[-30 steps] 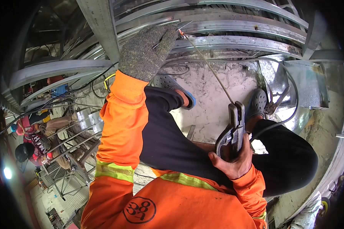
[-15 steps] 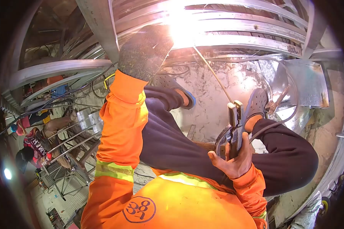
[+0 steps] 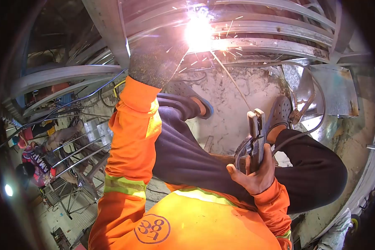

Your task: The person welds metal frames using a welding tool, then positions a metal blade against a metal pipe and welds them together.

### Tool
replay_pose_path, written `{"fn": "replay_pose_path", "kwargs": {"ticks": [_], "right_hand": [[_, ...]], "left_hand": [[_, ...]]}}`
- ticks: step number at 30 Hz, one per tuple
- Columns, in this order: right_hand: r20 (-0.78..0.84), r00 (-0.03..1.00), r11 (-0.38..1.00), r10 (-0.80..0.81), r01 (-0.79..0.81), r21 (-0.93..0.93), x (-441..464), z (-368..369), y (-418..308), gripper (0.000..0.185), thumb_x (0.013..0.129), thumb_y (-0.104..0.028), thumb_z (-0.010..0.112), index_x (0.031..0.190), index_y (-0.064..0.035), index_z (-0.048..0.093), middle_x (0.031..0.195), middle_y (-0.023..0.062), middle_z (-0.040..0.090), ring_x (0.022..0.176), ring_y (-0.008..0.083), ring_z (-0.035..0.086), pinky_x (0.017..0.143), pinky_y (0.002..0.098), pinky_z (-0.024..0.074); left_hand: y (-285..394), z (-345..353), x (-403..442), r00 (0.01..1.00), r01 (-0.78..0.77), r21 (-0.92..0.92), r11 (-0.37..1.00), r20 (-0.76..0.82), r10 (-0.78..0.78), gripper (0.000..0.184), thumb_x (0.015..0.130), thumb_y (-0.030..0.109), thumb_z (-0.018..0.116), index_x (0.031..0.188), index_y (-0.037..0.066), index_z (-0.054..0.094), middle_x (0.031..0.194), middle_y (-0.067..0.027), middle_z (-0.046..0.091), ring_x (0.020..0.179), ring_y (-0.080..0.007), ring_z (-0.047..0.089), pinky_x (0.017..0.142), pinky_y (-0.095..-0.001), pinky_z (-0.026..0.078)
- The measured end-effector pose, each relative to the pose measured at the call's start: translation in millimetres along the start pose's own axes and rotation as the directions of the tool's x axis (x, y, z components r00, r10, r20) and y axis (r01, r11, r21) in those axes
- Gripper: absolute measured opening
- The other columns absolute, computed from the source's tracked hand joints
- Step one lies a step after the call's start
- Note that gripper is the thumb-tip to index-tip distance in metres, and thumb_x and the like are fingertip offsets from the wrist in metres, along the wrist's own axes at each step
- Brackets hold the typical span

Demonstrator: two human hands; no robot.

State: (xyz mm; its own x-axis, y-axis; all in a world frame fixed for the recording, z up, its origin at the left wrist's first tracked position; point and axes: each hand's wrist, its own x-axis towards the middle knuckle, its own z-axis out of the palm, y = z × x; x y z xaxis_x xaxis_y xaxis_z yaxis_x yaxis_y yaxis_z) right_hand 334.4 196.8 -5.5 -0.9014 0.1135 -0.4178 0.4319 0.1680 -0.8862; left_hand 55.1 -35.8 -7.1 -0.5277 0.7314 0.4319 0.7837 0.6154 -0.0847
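Note:
My right hand (image 3: 256,175), bare, is wrapped round a welding electrode holder (image 3: 256,137). A thin welding rod (image 3: 231,79) runs from its jaws up to a bright arc (image 3: 198,33) at the metal bars (image 3: 275,28), and sparks fly from there. My left hand (image 3: 156,62) wears a dark knitted glove and is raised just left of the arc. Its fingers are lost in glare and shade, so whether it grips anything does not show. A cable (image 3: 321,112) loops from near the holder along the right side.
Upright metal posts (image 3: 108,29) flank the bars. My clogs (image 3: 281,111) rest on the stained floor (image 3: 225,125). Sheet metal (image 3: 333,89) lies at the right. At the far left, another person (image 3: 37,162) is by metal tubes (image 3: 81,158). Cables trail nearby.
The arc's glare has shrunk and more sparks show around it. Both my hands stay nearly where they were. The other person at the left has shifted slightly.

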Motion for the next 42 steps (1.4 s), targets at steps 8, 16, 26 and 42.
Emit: {"fn": "replay_pose_path", "kwargs": {"ticks": [8, 16, 26, 42], "right_hand": [[-0.035, 0.998, 0.997, -0.044, 0.042, -0.064, -1.3, -2.3, -1.3, 0.072, 0.062, -0.030, 0.091, 0.109, -0.0021, 0.044, 0.061, 0.0016, 0.055, 0.049, 0.0078, 0.050, 0.047, 0.0243, 0.0438], [-0.008, 0.989, 0.989, 0.148, -0.148, 0.006, 0.2, -4.5, -12.2, 0.072, 0.057, -0.028, 0.089, 0.110, -0.0026, 0.046, 0.079, 0.0004, 0.054, 0.063, 0.0074, 0.049, 0.057, 0.0233, 0.0448], [0.021, 1.000, 0.996, -0.022, 0.024, -0.082, 2.5, -5.4, -8.4, 0.066, 0.062, -0.028, 0.090, 0.100, -0.0040, 0.041, 0.065, 0.0034, 0.060, 0.051, 0.0076, 0.050, 0.049, 0.0251, 0.0431], [0.033, 0.999, 0.991, -0.013, 0.017, -0.129, -1.1, -1.6, -0.2, 0.066, 0.064, -0.033, 0.091, 0.103, -0.0071, 0.044, 0.059, -0.0006, 0.050, 0.047, 0.0085, 0.048, 0.047, 0.0253, 0.0433]], "left_hand": [[0.9, -0.4, -2.4, 1.000, 0.026, -0.074, 0.997, 0.006, -0.026, 0.027, 0.085, 0.018, 0.066, 0.111, 0.017, 0.065, 0.106, -0.0063, 0.067, 0.093, -0.0277, 0.067, 0.076, -0.0401, 0.056], [6.1, -8.4, -0.6, 0.989, 0.056, -0.046, 0.997, 0.137, -0.049, 0.032, 0.088, 0.009, 0.062, 0.119, 0.013, 0.063, 0.112, -0.0093, 0.064, 0.093, -0.0296, 0.064, 0.079, -0.0380, 0.053], [0.0, -1.5, -4.8, 0.998, -0.045, 0.048, 0.998, 0.047, 0.043, 0.034, 0.085, 0.015, 0.064, 0.119, 0.017, 0.065, 0.113, -0.0064, 0.067, 0.096, -0.0279, 0.066, 0.078, -0.0387, 0.057], [-2.5, 3.0, -5.3, 0.997, -0.045, 0.018, 0.999, -0.054, 0.046, 0.029, 0.073, 0.005, 0.071, 0.102, 0.006, 0.067, 0.101, -0.0108, 0.067, 0.091, -0.0258, 0.066, 0.076, -0.0356, 0.056]]}}
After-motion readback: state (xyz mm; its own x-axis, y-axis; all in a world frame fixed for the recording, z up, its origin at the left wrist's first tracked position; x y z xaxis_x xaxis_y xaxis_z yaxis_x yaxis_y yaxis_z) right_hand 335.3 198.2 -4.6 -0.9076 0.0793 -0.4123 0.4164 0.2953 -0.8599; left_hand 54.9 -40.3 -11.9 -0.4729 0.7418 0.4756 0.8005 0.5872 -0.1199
